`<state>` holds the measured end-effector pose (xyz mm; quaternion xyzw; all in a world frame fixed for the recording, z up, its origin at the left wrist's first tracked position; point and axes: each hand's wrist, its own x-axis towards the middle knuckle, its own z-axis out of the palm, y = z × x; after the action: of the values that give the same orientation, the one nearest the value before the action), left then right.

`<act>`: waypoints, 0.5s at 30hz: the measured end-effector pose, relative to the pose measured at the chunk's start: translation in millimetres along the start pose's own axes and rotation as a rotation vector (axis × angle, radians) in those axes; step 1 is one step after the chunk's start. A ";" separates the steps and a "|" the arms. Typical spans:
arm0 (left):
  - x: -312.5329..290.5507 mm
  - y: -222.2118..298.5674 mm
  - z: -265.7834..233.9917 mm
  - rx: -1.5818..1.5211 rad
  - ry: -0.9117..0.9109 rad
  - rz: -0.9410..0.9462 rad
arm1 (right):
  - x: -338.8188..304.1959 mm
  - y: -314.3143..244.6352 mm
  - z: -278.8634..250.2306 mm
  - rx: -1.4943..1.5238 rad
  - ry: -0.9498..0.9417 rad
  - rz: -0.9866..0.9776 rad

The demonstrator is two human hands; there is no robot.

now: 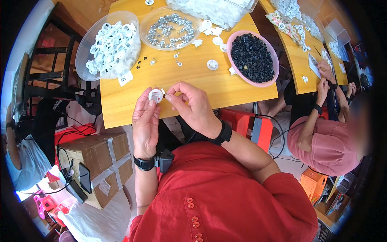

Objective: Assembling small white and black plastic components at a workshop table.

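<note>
Over the wooden table (181,74), my left hand (146,121) pinches a white disc (152,95) and my right hand (197,108) pinches a tiny piece (163,91), which could drop if that pinch slackens.

1. I count two bare hands, the left hand (147,117) and the right hand (195,109).
2. One round white plastic disc (155,96) at the left fingertips.
3. Two black wristbands (144,163), one on each wrist.
4. Beyond the left hand, one clear plastic tub (83,43); its white plastic rings (113,42) are too many to count.
5. Ahead of both hands, one shallow clear round tray (195,24); its small silver pieces (161,34), uncountable from here.
6. Beyond the right hand, one round pink basin (276,63); its small black pieces (253,58), likewise.
</note>
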<state>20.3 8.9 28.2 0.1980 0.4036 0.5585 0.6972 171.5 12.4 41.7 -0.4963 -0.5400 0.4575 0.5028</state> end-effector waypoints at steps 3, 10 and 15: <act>3.2 -4.2 -5.2 0.010 -0.047 0.012 | -1.3 11.8 7.2 0.090 0.013 0.034; 0.0 -7.1 -5.2 -0.014 -0.043 0.022 | 4.6 18.2 8.9 0.102 0.061 -0.066; -2.3 -3.4 2.2 0.064 -0.016 0.007 | 8.0 15.5 10.1 0.104 0.067 -0.058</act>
<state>24.0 6.1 27.8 0.2263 0.4148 0.5460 0.6918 162.6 21.8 26.3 -0.4688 -0.5126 0.4530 0.5588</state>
